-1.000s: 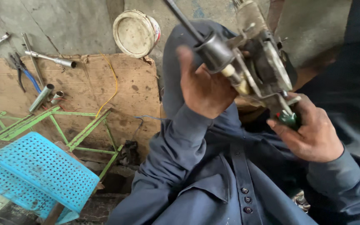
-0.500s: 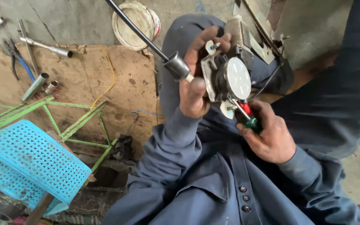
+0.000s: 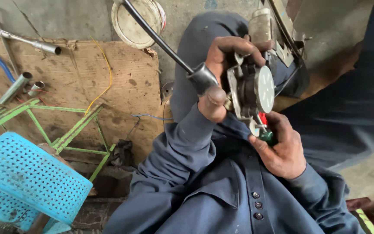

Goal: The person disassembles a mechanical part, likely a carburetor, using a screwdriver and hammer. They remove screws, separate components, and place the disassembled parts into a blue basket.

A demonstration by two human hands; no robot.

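Left hand: grip is wrapping around the top and near side of the metal mechanism, thumb pressing beside the cable end.
Right hand: grip is closing narrowly on a green-and-red screwdriver handle, tip pointing up into the mechanism's underside.
Metal mechanism: being held above the lap, in front of the person's dark blue clothing; a pale round disc is facing right.
Black cable: running from the upper left down into a dark cylindrical fitting touching the left thumb.
Cardboard sheet: lying on the floor at left, carrying metal tubes and a yellow wire.
Blue perforated stool: standing lower left, beside a green metal frame.
White tub: sitting near the cardboard's upper edge.
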